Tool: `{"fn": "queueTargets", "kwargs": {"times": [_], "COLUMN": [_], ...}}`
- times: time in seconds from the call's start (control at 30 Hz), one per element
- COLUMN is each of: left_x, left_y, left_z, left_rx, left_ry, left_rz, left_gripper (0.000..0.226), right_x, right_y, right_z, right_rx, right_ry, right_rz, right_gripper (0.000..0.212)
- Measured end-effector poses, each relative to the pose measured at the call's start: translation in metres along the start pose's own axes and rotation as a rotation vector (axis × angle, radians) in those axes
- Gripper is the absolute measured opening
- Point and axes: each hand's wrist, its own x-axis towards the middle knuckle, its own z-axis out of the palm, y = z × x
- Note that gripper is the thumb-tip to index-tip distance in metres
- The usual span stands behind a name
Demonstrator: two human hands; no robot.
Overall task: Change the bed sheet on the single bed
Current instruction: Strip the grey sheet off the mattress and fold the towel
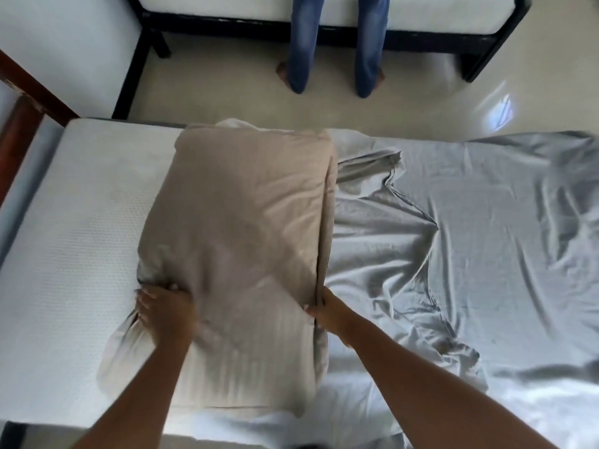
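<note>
Both hands are on the beige pillow (240, 234), which sits mid-mattress (71, 202) across its width. The left hand (162, 311) grips a bunched near-left corner, and the right hand (325, 307) pinches the pillow's right edge. A wrinkled grey sheet (470, 228) covers the mattress's right part, its loose edge beside the pillow.

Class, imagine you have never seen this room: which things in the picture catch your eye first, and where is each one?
First comes the beige pillow in the middle of the bed, gripped at its near corners by the left hand and right hand. To its right a crumpled grey sheet covers the bed, while the bare white mattress shows on the left. Beyond the bed, a person's legs in blue jeans stand on the pale floor.
</note>
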Motion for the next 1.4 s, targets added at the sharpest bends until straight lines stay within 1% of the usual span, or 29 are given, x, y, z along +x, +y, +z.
{"fn": "queueTargets", "kwargs": {"times": [0.07,0.13,0.17,0.23,0.3,0.37,0.4,0.47,0.5,0.57,0.63,0.7,0.73,0.77,0.83,0.9,0.93,0.97,1.0,1.03,1.07,1.1,1.13,1.2,1.23,1.3,1.4], "left_x": [-0.033,-0.071,-0.089,-0.127,-0.159,-0.185,-0.195,-0.212,-0.217,-0.227,-0.234,-0.239,-0.240,-0.241,-0.244,-0.243,-0.239,-0.236,-0.230,-0.225,-0.219,-0.214,-0.210,-0.206,-0.205,-0.205,-0.205], "left_y": [0.015,0.031,0.037,0.047,0.052,0.052,0.051,0.043,0.041,0.038,0.034,0.032,0.033,0.034,0.042,0.053,0.055,0.059,0.060,0.062,0.062,0.061,0.062,0.065,0.067,0.070,0.073], "left_z": [0.018,0.033,0.043,0.070,0.101,0.134,0.146,0.173,0.184,0.202,0.213,0.221,0.222,0.222,0.221,0.219,0.219,0.217,0.216,0.216,0.214,0.213,0.211,0.207,0.206,0.203,0.200], "left_rx": [0.131,0.240,0.282,0.352,0.385,0.438,0.479,0.584,0.629,0.702,0.744,0.783,0.807,0.819,0.855,0.901,0.932,0.958,0.992,1.012,1.016,1.009,0.994,0.975,0.967,0.929,0.900], "left_ry": [0.091,0.084,0.052,-0.054,-0.204,-0.400,-0.485,-0.620,-0.691,-0.778,-0.792,-0.772,-0.753,-0.735,-0.690,-0.636,-0.626,-0.621,-0.625,-0.625,-0.619,-0.616,-0.629,-0.697,-0.709,-0.702,-0.694], "left_rz": [0.138,0.338,0.475,0.773,1.029,1.157,1.169,1.130,1.084,0.984,0.912,0.849,0.825,0.802,0.768,0.746,0.723,0.695,0.669,0.640,0.607,0.565,0.513,0.430,0.410,0.378,0.367], "left_gripper": [0.076,0.075,0.075,0.074,0.072,0.075,0.076,0.077,0.078,0.083,0.087,0.092,0.095,0.096,0.095,0.091,0.089,0.089,0.091,0.095,0.098,0.101,0.105,0.114,0.116,0.114,0.108], "right_x": [-0.001,-0.004,-0.004,-0.005,-0.006,-0.003,-0.002,0.004,0.010,0.017,0.024,0.025,0.023,0.020,0.006,-0.009,-0.014,-0.017,-0.020,-0.021,-0.021,-0.019,-0.020,-0.019,-0.016,-0.016,-0.025], "right_y": [0.024,0.055,0.073,0.115,0.152,0.186,0.199,0.224,0.234,0.250,0.261,0.267,0.268,0.269,0.261,0.257,0.255,0.254,0.251,0.252,0.250,0.250,0.247,0.238,0.236,0.231,0.228], "right_z": [-0.012,-0.028,-0.036,-0.052,-0.062,-0.066,-0.068,-0.068,-0.067,-0.070,-0.076,-0.089,-0.096,-0.104,-0.131,-0.160,-0.170,-0.184,-0.194,-0.207,-0.218,-0.226,-0.237,-0.259,-0.269,-0.289,-0.321], "right_rx": [-0.122,-0.351,-0.492,-0.747,-0.939,-1.078,-1.124,-1.209,-1.239,-1.225,-1.218,-1.184,-1.151,-1.116,-1.066,-1.070,-1.069,-1.089,-1.133,-1.148,-1.184,-1.160,-1.145,-1.165,-1.112,-1.041,-1.122], "right_ry": [0.044,0.093,0.101,0.105,0.088,0.043,0.015,-0.007,0.029,0.134,0.162,0.128,0.101,0.054,-0.039,-0.115,-0.154,-0.152,-0.148,-0.136,-0.122,-0.084,-0.077,-0.064,-0.058,-0.030,0.028], "right_rz": [0.038,0.102,0.119,0.123,0.094,0.038,0.010,-0.098,-0.192,-0.374,-0.492,-0.547,-0.562,-0.560,-0.496,-0.407,-0.392,-0.416,-0.395,-0.401,-0.410,-0.452,-0.443,-0.350,-0.315,-0.248,-0.291], "right_gripper": [0.060,0.068,0.072,0.073,0.069,0.069,0.070,0.065,0.053,0.012,0.016,0.010,0.011,0.013,0.025,0.025,0.023,0.023,0.023,0.027,0.037,0.045,0.040,0.016,0.012,0.013,0.012]}}
